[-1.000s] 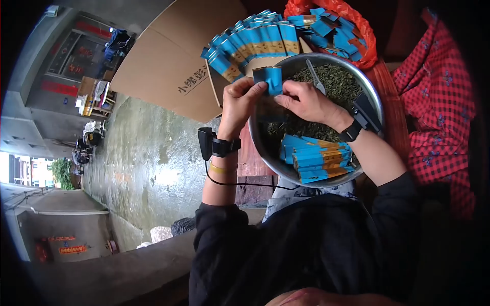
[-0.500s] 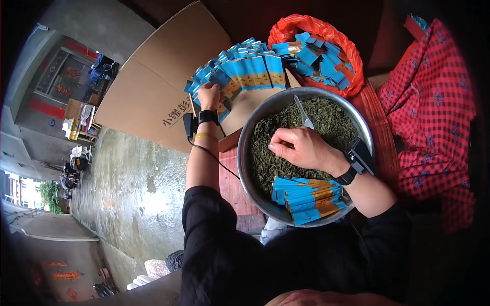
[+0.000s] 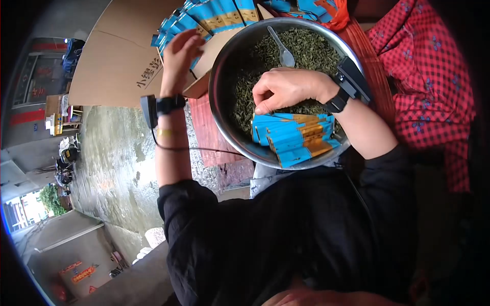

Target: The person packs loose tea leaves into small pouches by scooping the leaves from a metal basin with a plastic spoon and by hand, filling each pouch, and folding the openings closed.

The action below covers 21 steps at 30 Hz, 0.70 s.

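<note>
Left hand loosely open, near blue packets in carton. Right hand curled at fanned blue-and-gold packets inside metal basin; cannot tell whether gripping.

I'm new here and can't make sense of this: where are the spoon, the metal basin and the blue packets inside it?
Spoon [image 3: 287, 58], head view, on its scoop end.
Metal basin [image 3: 221, 81], head view, on its inner wall.
Blue packets [image 3: 298, 135], head view, middle of the pile.

Two hands, one basin, one spoon, over ten packets
</note>
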### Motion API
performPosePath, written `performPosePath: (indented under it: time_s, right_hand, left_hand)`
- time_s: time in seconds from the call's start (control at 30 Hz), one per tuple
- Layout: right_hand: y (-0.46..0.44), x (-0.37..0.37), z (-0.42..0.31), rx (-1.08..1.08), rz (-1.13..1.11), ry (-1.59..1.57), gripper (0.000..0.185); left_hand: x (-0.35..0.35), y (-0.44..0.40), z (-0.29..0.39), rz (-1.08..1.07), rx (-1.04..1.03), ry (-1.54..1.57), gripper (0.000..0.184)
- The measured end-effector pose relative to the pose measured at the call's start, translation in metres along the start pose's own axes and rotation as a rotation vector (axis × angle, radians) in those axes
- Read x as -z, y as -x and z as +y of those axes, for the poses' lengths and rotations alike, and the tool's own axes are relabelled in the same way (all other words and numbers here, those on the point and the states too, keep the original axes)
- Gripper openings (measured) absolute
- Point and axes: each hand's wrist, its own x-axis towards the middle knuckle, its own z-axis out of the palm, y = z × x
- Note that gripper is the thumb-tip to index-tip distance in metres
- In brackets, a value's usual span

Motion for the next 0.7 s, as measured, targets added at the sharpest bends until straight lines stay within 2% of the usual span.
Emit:
performPosePath:
  time_s: [0.07, 0.13, 0.2, 0.33, 0.4, 0.43, 0.6, 0.7]
  right_hand:
    - [0.003, -0.001, -0.004, 0.026, -0.044, -0.024, 0.024]
    - [0.003, -0.004, -0.007, 0.081, -0.045, 0.086, 0.028]
    - [0.002, -0.011, -0.010, 0.079, -0.033, 0.142, 0.028]
    - [0.002, -0.014, -0.015, 0.025, 0.004, 0.314, 0.025]
    - [-0.001, -0.016, -0.003, 0.065, 0.057, 0.252, 0.024]
    - [-0.002, -0.015, -0.001, 0.049, 0.062, 0.269, 0.024]
    - [-0.002, -0.020, -0.009, 0.012, -0.019, 0.430, 0.023]
    - [0.000, -0.012, -0.002, 0.031, 0.063, 0.241, 0.018]
  left_hand:
    - [-0.015, 0.040, 0.015, -0.165, -0.001, 0.051, 0.030]
    - [-0.034, 0.079, 0.024, -0.261, 0.044, 0.009, 0.028]
    - [-0.053, 0.108, 0.021, -0.269, 0.045, 0.052, 0.029]
    - [-0.077, 0.131, -0.004, -0.169, 0.027, 0.112, 0.031]
    - [-0.082, 0.135, -0.013, 0.059, 0.091, 0.241, 0.032]
    - [-0.085, 0.135, -0.017, 0.087, 0.115, 0.281, 0.032]
    - [-0.087, 0.135, -0.017, 0.139, 0.098, 0.276, 0.029]
    - [-0.085, 0.137, -0.018, 0.116, 0.095, 0.282, 0.028]
